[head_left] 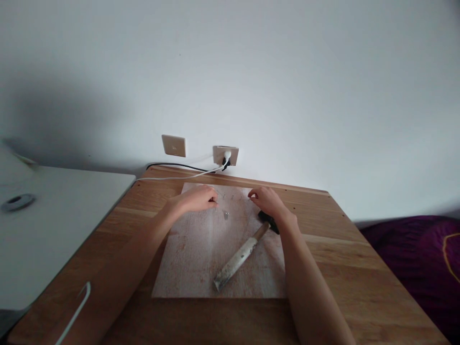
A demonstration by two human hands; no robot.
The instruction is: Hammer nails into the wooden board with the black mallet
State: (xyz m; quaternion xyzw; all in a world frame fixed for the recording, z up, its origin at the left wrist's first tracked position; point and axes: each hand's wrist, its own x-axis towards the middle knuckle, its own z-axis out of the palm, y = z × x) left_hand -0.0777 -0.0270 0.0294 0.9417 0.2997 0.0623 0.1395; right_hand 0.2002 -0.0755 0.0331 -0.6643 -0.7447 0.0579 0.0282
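A pale, wood-grained board (194,258) lies flat on the wooden table. Over its far left part, my left hand (204,197) is closed, thumb and fingers pinched low over the surface; whatever they hold is too small to make out. Near the far right corner, my right hand (266,197) pinches what looks like a thin nail, its tip close to the board. Between the hands, a few tiny nails (232,196) appear to stand in the board, and some loose nails (226,215) lie nearer me. A hammer (239,256) rests diagonally on the board, its dark head partly behind my right wrist.
Behind the wooden table (323,268) rises a white wall with a socket (233,155) and a plugged-in white cable (172,178). A white table (72,211) adjoins on the left. Purple fabric (406,254) lies at the right. A white cord (77,311) crosses my left forearm.
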